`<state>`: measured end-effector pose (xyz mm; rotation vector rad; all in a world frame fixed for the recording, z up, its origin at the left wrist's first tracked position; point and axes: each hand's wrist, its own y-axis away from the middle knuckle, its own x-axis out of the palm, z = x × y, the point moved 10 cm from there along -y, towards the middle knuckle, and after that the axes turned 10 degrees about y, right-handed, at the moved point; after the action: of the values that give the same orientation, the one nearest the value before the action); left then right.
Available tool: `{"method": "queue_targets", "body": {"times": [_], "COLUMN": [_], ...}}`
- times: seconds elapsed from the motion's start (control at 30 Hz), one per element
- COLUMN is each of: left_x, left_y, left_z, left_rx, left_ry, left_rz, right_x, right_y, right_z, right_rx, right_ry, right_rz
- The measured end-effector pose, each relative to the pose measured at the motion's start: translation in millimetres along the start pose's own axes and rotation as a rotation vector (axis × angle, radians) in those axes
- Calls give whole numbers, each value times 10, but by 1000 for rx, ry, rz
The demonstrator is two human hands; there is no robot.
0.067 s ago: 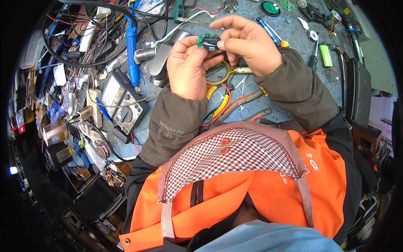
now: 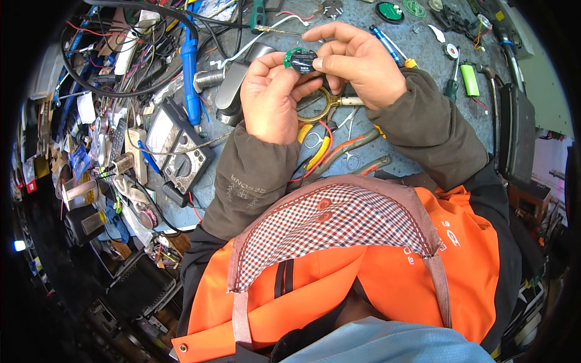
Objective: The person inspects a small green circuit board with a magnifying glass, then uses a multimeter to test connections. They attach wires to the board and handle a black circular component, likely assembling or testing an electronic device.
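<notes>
Between my two hands, above the workbench, is a small round green circuit board with a black part on its face [image 2: 302, 61]. My left hand [image 2: 270, 97] pinches its left and lower edge between thumb and fingers. From the right, the thumb and bent fingers of my right hand [image 2: 358, 65] close on its other edge, with the index finger raised away from it. Below the hands lies a magnifying glass [image 2: 332, 103] with a brass-coloured rim, partly hidden by my left hand. Pliers [image 2: 348, 148] with grey and orange handles and scissors [image 2: 313, 140] lie nearer to me.
An analog multimeter [image 2: 181, 158] and a blue soldering-iron-like tool [image 2: 190, 78] lie left of my hands. Heaped cables and parts crowd the far left. On the right are a green battery cell [image 2: 469, 80], screwdrivers [image 2: 452, 89], a hammer [image 2: 491, 75] and a black case [image 2: 515, 133].
</notes>
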<state>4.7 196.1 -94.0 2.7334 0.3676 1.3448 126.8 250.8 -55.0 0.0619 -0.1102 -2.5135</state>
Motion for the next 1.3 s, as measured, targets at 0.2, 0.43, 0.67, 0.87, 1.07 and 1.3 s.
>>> {"method": "queue_targets", "body": {"times": [0.2,0.43,0.67,0.87,1.07,1.3], "left_x": [-13,-5,-20,-2,-27,-8], "left_y": [-4,-11,-24,-20,-23,-16], "left_z": [-1,8,24,25,28,31], "left_rx": [31,22,18,10,13,10], "left_ry": [23,37,32,28,21,22], "left_rz": [-5,1,15,15,17,15], "right_x": [-4,-20,-23,-21,-11,-51], "right_y": [22,7,14,21,16,34], "right_z": [-3,-38,-44,-44,-44,-49], "right_rx": [54,75,98,102,105,99], "right_ry": [50,74,84,96,106,55], "right_rz": [-18,-25,-36,-43,-42,-58]}}
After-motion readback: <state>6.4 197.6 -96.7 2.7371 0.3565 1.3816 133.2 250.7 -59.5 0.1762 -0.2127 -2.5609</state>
